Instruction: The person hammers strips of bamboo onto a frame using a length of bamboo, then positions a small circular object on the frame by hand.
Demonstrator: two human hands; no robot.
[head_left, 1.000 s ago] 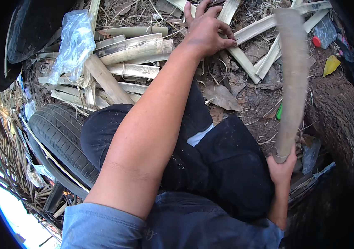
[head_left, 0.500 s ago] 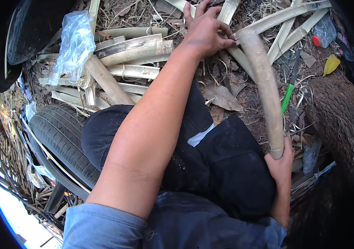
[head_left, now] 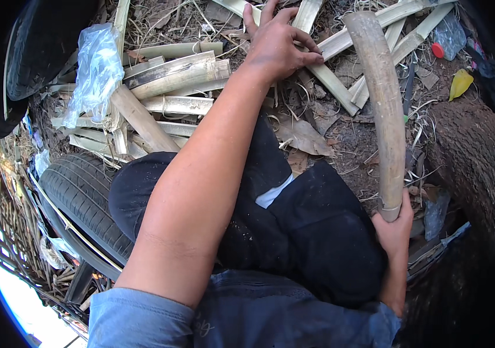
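Two grips, well apart.
Right hand (head_left: 394, 233) holds a thick curved stick (head_left: 385, 113) over the ground's (head_left: 352, 138) right side; left hand (head_left: 277, 47) pinches a pale strip (head_left: 335, 88). By its far right corner lies a clear bottle (head_left: 451, 36), contents hard to tell.

Behind the thick bamboo piece (head_left: 382, 104), your right hand (head_left: 395, 232) is partly hidden; the exact touch of your left hand (head_left: 277, 46) is too small to tell; your left forearm (head_left: 204, 165) covers some split bamboo (head_left: 178, 104); the upper edge cuts a pale strip (head_left: 307, 16).
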